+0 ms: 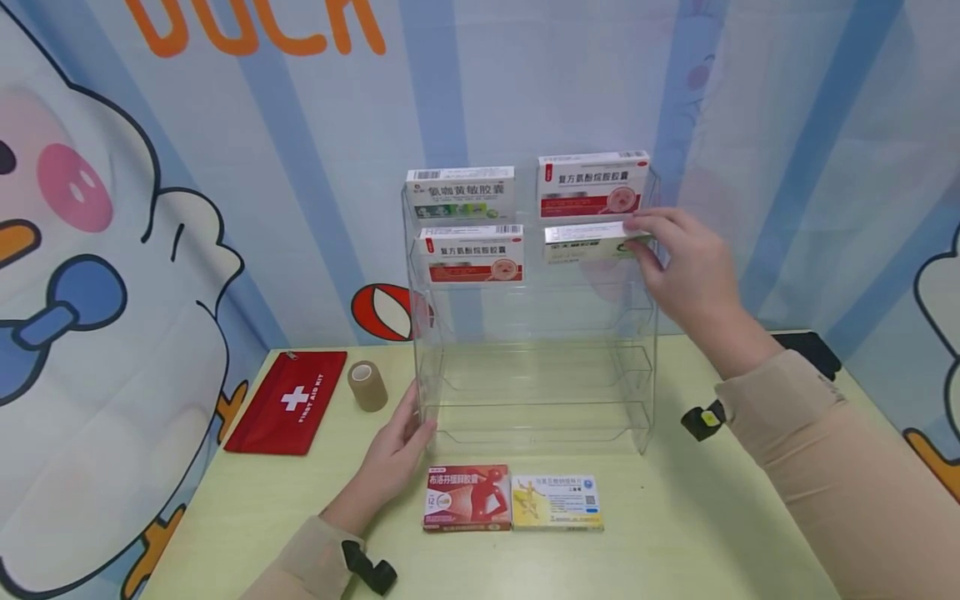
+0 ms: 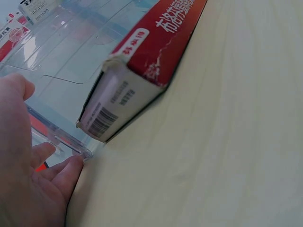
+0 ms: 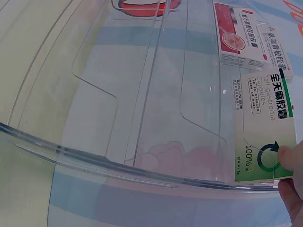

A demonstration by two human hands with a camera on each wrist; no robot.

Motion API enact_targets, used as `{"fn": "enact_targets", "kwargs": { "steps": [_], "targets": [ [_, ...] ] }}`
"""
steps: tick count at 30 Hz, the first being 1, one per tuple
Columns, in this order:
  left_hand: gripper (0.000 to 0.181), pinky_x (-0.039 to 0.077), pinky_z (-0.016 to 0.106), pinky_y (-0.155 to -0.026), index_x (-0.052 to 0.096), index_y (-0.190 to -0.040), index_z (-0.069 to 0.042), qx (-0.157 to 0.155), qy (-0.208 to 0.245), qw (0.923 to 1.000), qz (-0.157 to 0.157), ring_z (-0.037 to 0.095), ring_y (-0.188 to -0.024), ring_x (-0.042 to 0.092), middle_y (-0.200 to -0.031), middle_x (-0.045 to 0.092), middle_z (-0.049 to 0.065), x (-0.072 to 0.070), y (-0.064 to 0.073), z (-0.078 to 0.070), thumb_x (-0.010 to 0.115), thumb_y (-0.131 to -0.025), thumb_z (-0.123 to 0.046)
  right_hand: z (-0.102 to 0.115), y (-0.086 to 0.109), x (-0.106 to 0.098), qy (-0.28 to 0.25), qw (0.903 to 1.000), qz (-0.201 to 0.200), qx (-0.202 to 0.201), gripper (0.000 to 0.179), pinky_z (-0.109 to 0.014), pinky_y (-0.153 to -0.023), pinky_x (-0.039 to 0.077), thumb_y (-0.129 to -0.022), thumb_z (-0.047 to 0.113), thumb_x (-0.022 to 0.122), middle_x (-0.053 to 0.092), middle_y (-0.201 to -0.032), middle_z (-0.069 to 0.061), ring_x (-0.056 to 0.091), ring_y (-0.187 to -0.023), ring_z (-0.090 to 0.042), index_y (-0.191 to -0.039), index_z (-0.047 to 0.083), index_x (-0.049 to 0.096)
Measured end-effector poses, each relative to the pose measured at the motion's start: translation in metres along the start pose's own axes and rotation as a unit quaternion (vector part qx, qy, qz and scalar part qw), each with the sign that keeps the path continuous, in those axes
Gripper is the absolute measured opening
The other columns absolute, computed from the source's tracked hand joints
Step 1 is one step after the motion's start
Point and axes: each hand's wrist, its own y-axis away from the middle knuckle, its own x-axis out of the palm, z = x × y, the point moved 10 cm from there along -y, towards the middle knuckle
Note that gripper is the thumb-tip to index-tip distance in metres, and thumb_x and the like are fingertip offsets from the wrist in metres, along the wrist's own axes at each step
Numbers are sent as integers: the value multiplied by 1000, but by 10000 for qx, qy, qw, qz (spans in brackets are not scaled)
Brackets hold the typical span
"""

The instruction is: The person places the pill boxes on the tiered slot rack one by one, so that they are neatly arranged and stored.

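Note:
A clear plastic tiered rack (image 1: 536, 406) stands upright on the table. At its lower left side my left hand (image 1: 389, 457) grips the side panel, thumb towards the front. My right hand (image 1: 693, 271) pinches the right end of a white and green capsule box (image 3: 260, 127) between thumb and fingers, at the second tier's right side. Left of that box sits a red and white capsule box (image 1: 476, 257). The top tier bears a white and green box (image 1: 461, 196) at left and another red and white box (image 1: 592, 187) at right.
In front of the rack, a red medicine box (image 1: 467, 498) and a yellow and white box (image 1: 557, 502) lie side by side. A red first aid pouch (image 1: 285, 408) and a tan bandage roll (image 1: 367, 387) are at left. A dark item (image 1: 810, 352) lies behind my right forearm.

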Motion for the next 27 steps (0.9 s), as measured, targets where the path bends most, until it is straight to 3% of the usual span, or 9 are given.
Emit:
{"fn": "enact_targets", "kwargs": {
  "steps": [8,15,27],
  "targets": [
    [78,42,56,-129,15,-178,-38,38,-48,10000,-10,39,-161,45,-183,31,7,0,-1,1,59,-115,-28,3,1,5,251,9997,11,14,26,-57,-106,64,-101,3,77,78,-136,-17,74,-126,-41,-127,3,80],
    [78,42,56,-129,13,-178,-37,38,-67,10000,1,39,-161,45,-183,31,7,1,-1,2,58,-115,-29,10,0,6,385,9990,2,-209,26,-58,-108,62,-101,1,77,78,-135,-18,73,-126,-42,-126,1,80],
    [77,42,56,-129,13,-178,-38,-22,-91,10000,-21,39,-162,43,-184,30,6,1,-1,3,58,-115,-31,13,-1,6,320,9989,-41,-339,25,-59,-108,62,-101,1,76,77,-136,-20,73,-125,-44,-126,1,80]
  ]
}}
